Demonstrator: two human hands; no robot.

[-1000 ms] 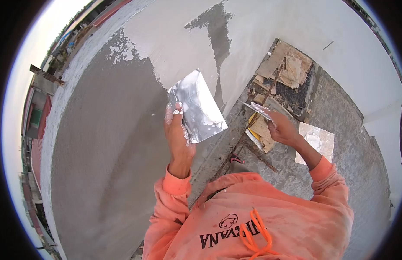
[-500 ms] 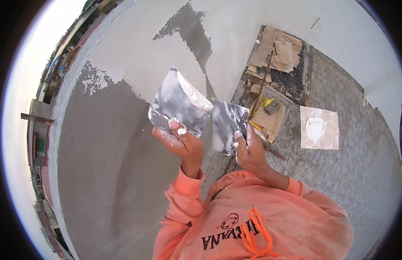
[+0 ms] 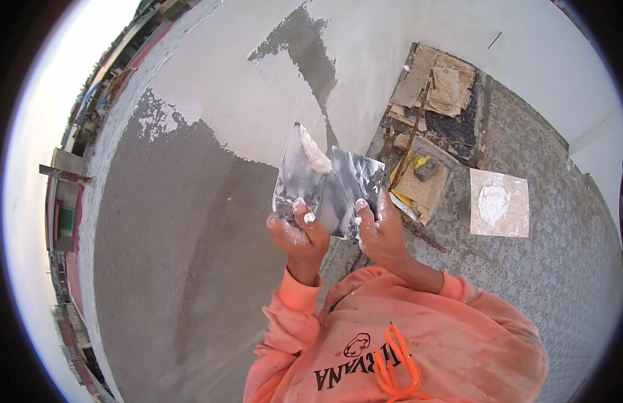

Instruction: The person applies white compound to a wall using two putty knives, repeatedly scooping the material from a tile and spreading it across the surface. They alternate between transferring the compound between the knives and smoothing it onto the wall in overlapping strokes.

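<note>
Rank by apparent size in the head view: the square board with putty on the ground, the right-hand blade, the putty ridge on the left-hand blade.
1. Right-hand blade, though nearness to the camera inflates it
2. Square board, close behind
3. Putty ridge, clearly smallest

Left hand (image 3: 299,235) holds blade (image 3: 297,176), touching blade (image 3: 355,191) in right hand (image 3: 382,232). Putty (image 3: 316,156) on left blade. Wall (image 3: 190,221) behind. Board (image 3: 500,203) on floor, right; scrap pile (image 3: 439,101) beyond.

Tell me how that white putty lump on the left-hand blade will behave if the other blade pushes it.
The putty lump looks soft and pasty, so it would probably smear rather than slide whole. It clings to the tilted left blade, suggesting stickiness. The smeared right blade likely picks some up.
</note>
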